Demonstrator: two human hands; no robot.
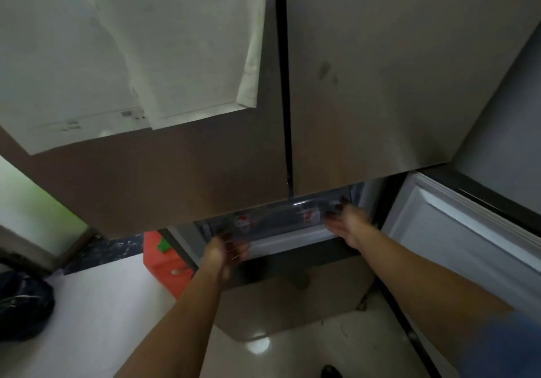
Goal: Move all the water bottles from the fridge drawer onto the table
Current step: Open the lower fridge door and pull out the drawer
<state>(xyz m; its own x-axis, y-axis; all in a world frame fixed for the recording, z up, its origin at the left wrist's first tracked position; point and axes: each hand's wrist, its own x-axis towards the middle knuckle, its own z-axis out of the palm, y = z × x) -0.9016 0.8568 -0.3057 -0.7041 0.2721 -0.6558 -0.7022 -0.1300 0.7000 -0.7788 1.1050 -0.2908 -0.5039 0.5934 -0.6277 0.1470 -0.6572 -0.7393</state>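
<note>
Bottles [311, 216]: lying in the drawer, seen through its clear front, with red-and-white labels. Count unreadable because of blur. None is out yet, and the table is not in view.

Drawer [281, 238]: low in the fridge, tucked under the upper doors [380, 84]. It looks barely drawn out.

Left hand [225, 250]: at the drawer's left front edge, fingers bent toward it. I cannot tell whether it grips or only touches.

Right hand [349, 225]: at the drawer's right end, fingers spread against the front. Grip likewise unclear.

Step in hand, as I judge it: opening the drawer, before any bottle is lifted. The next move calls for an even pull on both ends, so that the drawer runs straight and the bottles come clear of the overhang.

Edges: the upper doors' lower edge hangs close above the drawer, so headroom is tight. The open door [456, 231] stands just beside my right arm.

Open room: bare floor behind and to my left. A red object [164, 263] sits near the fridge's left corner, with a dark bag [23, 307] farther off.
</note>
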